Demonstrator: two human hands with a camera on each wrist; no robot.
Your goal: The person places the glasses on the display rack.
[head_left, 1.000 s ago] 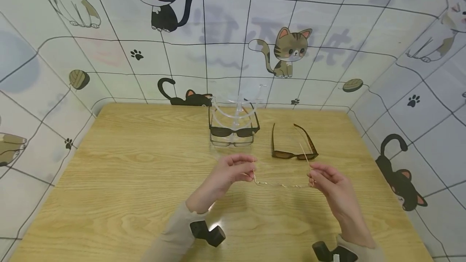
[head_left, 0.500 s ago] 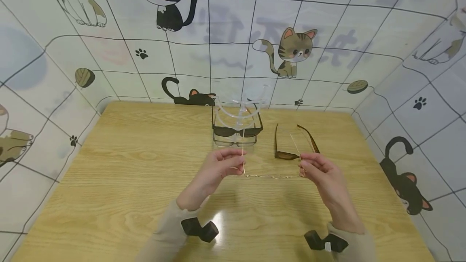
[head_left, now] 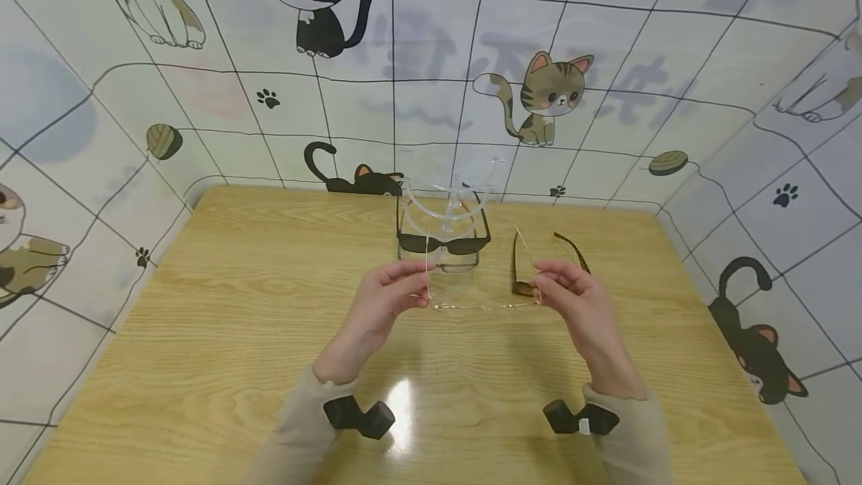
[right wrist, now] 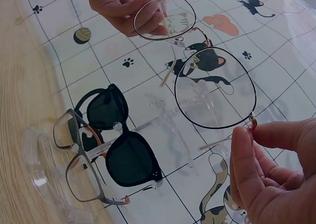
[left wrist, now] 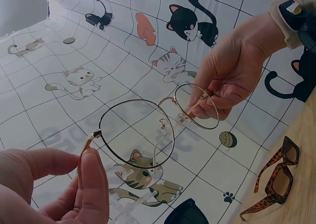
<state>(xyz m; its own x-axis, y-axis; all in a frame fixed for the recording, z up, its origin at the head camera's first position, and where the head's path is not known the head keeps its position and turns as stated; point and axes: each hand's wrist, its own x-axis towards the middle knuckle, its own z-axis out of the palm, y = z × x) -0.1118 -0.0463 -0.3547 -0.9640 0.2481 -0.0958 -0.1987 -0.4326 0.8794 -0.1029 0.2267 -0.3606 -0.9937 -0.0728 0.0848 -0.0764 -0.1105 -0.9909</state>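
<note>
A pair of round eyeglasses with thin dark rims and gold temples hangs above the table, temples unfolded and pointing away from me. My left hand pinches one temple between thumb and fingers, close to the hinge. The other temple is pinched the same way by my right hand. In the right wrist view the right thumb and fingertips meet just at the hinge below the lens rim. Beyond the hands rises a clear display stand, bearing black sunglasses and, lower, grey-framed eyeglasses.
Tortoiseshell sunglasses lie unfolded on the wooden table, right of the stand; my right hand partly covers them in the head view. A cat-print sheet walls the back and both sides.
Both hands have carried the round eyeglasses left and farther from me, toward the stand. The grip on both temples stays. The head view has shifted slightly.
</note>
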